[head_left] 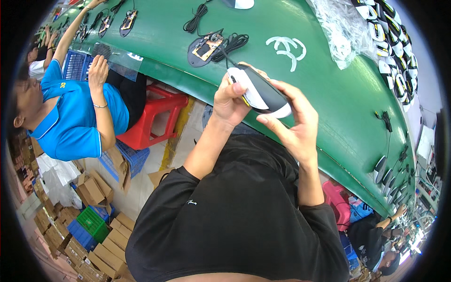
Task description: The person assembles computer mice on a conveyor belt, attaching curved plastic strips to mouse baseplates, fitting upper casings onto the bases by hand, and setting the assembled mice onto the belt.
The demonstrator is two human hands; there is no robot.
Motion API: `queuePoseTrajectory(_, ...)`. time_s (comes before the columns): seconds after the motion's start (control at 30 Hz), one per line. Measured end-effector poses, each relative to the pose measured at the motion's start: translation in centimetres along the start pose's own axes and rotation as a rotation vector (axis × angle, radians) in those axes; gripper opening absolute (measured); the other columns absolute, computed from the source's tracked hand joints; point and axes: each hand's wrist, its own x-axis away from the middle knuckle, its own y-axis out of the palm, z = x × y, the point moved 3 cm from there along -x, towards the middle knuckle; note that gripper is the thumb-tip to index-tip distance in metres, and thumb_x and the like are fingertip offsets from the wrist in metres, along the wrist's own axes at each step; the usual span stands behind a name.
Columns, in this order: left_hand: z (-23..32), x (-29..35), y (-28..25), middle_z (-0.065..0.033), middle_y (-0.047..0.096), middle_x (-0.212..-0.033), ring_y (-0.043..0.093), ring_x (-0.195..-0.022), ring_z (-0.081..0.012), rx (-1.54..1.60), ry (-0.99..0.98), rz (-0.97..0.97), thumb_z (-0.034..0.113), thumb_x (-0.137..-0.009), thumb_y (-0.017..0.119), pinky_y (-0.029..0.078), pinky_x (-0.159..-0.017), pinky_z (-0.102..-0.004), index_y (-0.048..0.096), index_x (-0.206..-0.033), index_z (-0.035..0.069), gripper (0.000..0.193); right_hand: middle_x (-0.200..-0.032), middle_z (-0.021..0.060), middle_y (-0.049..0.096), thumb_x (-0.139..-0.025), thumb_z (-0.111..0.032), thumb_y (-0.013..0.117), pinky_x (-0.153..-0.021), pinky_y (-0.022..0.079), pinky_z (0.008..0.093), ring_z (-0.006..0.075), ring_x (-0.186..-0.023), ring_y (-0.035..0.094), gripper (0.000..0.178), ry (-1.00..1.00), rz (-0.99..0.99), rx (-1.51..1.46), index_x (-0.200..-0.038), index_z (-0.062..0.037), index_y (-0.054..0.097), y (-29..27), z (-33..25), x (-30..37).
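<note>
A black and white computer mouse [268,91] is held between my two hands, just above the near edge of the green table [324,110]. My left hand [229,104] closes on its left end, thumb on the white side. The fingers and thumb of my right hand [300,117] grip the right end. A black cable runs from the mouse toward a coiled cable [231,47] on the table. Beside that coil lies a mouse base [199,55] with its circuit board exposed. To the right are several curved white strips [287,49].
Clear plastic bags [339,35] and a pile of mouse shells [399,56] lie at the far right. More mice [385,178] with cables sit along the right. A co-worker in a blue shirt [66,117] is at left, by a red stool [157,115]. Cardboard boxes [110,249] stand lower left.
</note>
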Motion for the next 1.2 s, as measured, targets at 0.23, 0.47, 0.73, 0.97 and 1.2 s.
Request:
queuePoseTrajectory(0.23,0.1,0.0,0.4,-0.0138,0.064,-0.101,0.059,-0.1,-0.0252,-0.028,-0.009,0.047,0.026,-0.069,0.08,0.037,-0.106,-0.0425,0.06,-0.101,0.007,0.042,-0.117,0.0145,0.066,-0.071,-0.007,0.083,-0.094,0.048,0.0318,0.0215,-0.106,0.064,0.056,0.062,-0.034,-0.04,-0.123,0.0016,0.061,-0.3,1.0,0.8)
queuePoseTrajectory(0.47,1.6,0.0,0.0,-0.0136,0.065,-0.095,0.06,-0.093,-0.0249,-0.254,0.109,-0.178,0.027,-0.074,0.08,0.046,-0.091,-0.038,0.064,-0.099,0.002,0.039,-0.116,0.0136,0.067,-0.069,-0.006,0.084,-0.095,0.047,0.0316,0.0196,-0.106,0.064,0.057,0.003,-0.12,-0.023,-0.121,0.0023,0.062,-0.4,0.4,0.7)
queuePoseTrajectory(0.73,0.5,0.5,2.2,-0.0196,0.066,-0.11,0.065,-0.098,-0.0248,-0.391,-0.021,0.018,0.029,-0.092,0.064,0.053,-0.086,-0.0353,0.061,-0.11,-0.006,0.04,-0.105,0.0115,0.068,-0.07,-0.014,0.084,-0.083,0.051,0.0294,0.018,-0.092,0.067,0.051,0.236,0.014,-0.093,-0.114,0.0027,0.065,-3.2,1.1,1.6)
queuePoseTrajectory(0.97,8.0,0.5,0.2,-0.0146,0.071,-0.086,0.067,-0.076,-0.0207,-1.305,0.181,0.341,0.02,-0.09,0.066,0.052,-0.074,-0.0296,0.069,-0.095,-0.004,0.025,-0.11,0.0183,0.064,-0.088,-0.008,0.062,-0.092,0.049,0.0363,0.0248,-0.103,0.062,0.039,-0.022,0.857,-0.042,-0.12,0.0126,0.054,-20.7,-2.8,8.9)
queuePoseTrajectory(1.2,9.9,-3.2,-4.9,-0.0167,0.061,-0.103,0.056,-0.101,-0.0329,-2.236,0.387,0.421,0.045,-0.065,0.083,0.046,-0.093,-0.0398,0.065,-0.107,-0.002,0.066,-0.11,0.0156,0.069,-0.08,-0.024,0.078,-0.085,0.05,0.0352,0.0229,-0.094,0.067,0.044,0.491,0.844,1.244,-0.118,-0.0056,0.067,-21.1,5.4,15.9)
